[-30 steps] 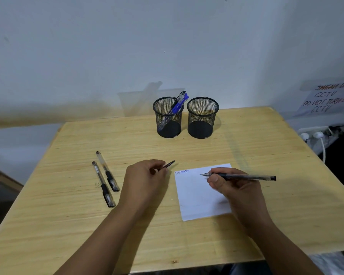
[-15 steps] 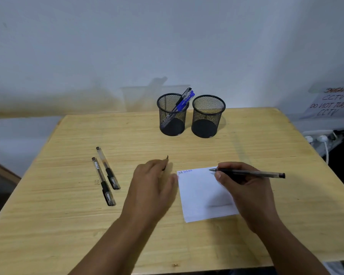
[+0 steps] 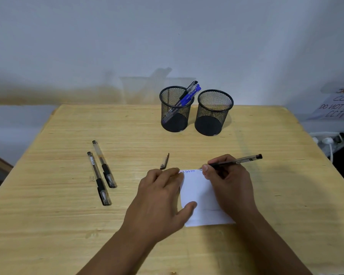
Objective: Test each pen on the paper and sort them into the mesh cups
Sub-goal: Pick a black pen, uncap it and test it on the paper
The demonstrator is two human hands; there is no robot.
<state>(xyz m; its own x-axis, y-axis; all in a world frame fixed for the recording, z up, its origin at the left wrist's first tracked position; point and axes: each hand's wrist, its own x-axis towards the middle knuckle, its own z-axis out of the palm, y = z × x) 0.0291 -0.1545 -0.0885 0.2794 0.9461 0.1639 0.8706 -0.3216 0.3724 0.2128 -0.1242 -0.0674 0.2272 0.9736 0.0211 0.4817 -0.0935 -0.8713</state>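
Pen in use: a black gel pen [image 3: 234,160] was pinched in the right hand [image 3: 229,185], its tip at the top edge of the paper [image 3: 200,197].
Paper: a white sheet lay flat on the worktop [image 3: 266,195], with small blue writing along its top edge.
Left hand: the left hand [image 3: 159,199] lay flat, fingers relaxed, pressing the paper's left edge and holding nothing.
Pen cap: a cap [image 3: 164,161] lay on the worktop just beyond the left fingertips.
Waiting pens: two capped black pens [image 3: 101,172] lay side by side well to the left.
Left mesh cup: the left mesh cup [image 3: 175,110] held blue pens [image 3: 187,97] leaning right.
Right mesh cup: the right mesh cup [image 3: 213,113] stood just beside it.
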